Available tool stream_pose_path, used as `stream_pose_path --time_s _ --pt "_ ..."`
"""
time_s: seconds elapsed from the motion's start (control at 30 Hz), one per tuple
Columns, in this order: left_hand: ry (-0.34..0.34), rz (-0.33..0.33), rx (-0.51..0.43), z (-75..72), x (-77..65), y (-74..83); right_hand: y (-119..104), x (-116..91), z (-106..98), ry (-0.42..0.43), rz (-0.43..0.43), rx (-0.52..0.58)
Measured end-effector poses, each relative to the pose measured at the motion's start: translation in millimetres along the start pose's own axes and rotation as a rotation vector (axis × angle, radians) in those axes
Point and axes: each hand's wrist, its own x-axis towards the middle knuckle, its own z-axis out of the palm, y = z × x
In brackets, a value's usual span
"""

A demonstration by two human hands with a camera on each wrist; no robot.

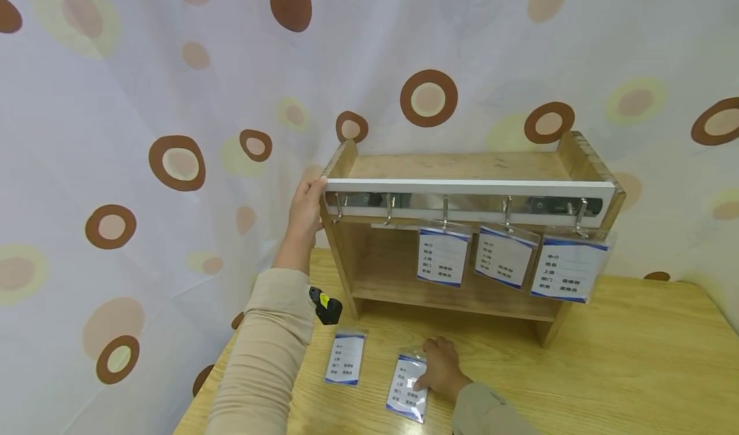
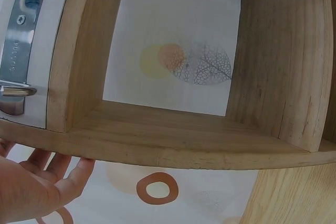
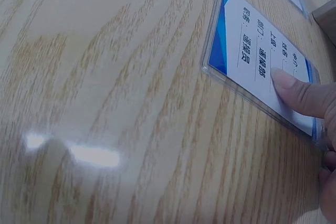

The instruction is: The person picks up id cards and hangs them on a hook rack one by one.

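My left hand point(image 1: 306, 210) touches the upper left corner of a wooden shelf unit point(image 1: 450, 307), its fingertips against the outer side panel in the left wrist view. On the table, my right hand point(image 1: 443, 369) pinches the top end of a clear-sleeved ID badge point(image 1: 407, 390). Its thumb lies across the printed white card in the right wrist view, with the other fingers curled at the edge. A second ID badge point(image 1: 345, 358) lies flat to the left. Three more badges, left point(image 1: 443, 255), middle point(image 1: 505, 257) and right point(image 1: 570, 268), hang from the shelf's metal hook rail point(image 1: 416, 201).
The two leftmost hooks, including the end hook point(image 1: 337, 208), carry no badge. A black and yellow device point(image 1: 326, 307) sits at my left wrist. The wood-grain table point(image 1: 646, 345) extends right of the shelf. Behind stands a wall covering point(image 1: 369, 50) patterned with circles.
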Motion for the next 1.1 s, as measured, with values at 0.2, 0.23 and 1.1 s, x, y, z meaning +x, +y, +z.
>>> stream_pose_path --time_s 0.2,0.23,1.1 --pt "-0.001 0.0 -0.007 0.4 0.0 -0.3 1.6 -3.3 -0.6 0.026 0.005 0.016" --pt "-0.003 0.001 -0.011 0.3 0.0 -0.3 1.6 -3.9 -1.2 0.031 0.009 0.025" --pt "-0.042 0.008 0.012 -1.9 -1.5 -2.2 -19.3 -6.6 -35.6 0.151 0.03 0.64"
